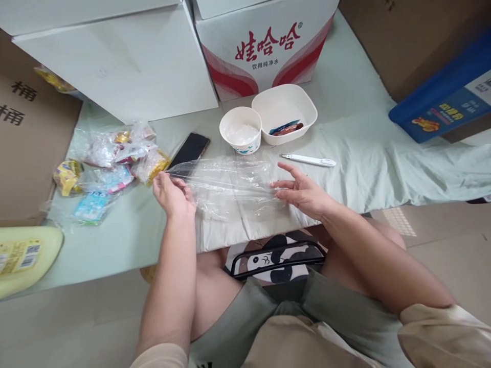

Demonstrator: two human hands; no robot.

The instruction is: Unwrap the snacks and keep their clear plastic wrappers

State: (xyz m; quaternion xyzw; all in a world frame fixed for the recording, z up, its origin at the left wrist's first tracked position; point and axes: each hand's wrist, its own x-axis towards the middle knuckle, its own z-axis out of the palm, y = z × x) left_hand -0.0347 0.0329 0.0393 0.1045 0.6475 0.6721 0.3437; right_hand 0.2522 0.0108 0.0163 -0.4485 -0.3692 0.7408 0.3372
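Pinching a clear plastic bag [230, 186] at its left end, the left hand [174, 195] is apparently anchoring it lengthwise across the frame's centre, while the right hand [301, 193] is resting, fingers splayed, at the other end, its grip unclear.

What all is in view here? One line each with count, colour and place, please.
Clear plastic bag: 1, transparent, between the hands
Phone: 1, black, partly under bag
Round tub: 1, white, beyond bag
Oblong bowl: 1, white, beside tub
Packets in bowl: uncountable, blue and reddish-brown
Cutter-like tool: 1, white, right of bag
Wrapped packets: several, multicoloured, left
Bottle: 1, pale yellow, left edge
Printed box: 1, white and red, back
Plain boxes: at least 2, white, back
Cartons: 2, brown, both sides
Blue package: 1, right
Clothed table: 1, pale green, centre
Panda-print item: 1, over lap
Shorts: 1 pair, grey-green, bottom
Left hand: 1, bag's left end
Right hand: 1, bag's right end
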